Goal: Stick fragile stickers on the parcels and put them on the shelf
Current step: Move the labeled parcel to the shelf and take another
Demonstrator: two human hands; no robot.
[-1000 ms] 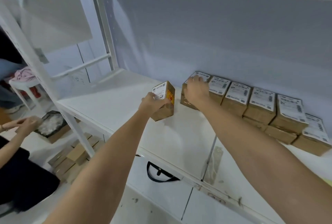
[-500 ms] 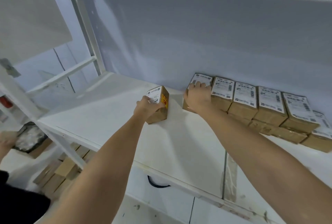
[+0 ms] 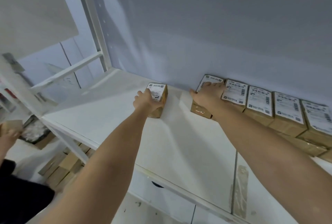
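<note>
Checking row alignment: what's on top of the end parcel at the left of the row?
The right hand lies flat across the leftmost brown cardboard parcel, covering most of its white shipping label. Any fragile sticker beneath the hand is hidden.

Probably a stockroom: white shelf (image 3: 111,116), labelled parcels (image 3: 258,104).

Soft, even, cool light; faint shadows, wide-angle bending, slight blur.
</note>
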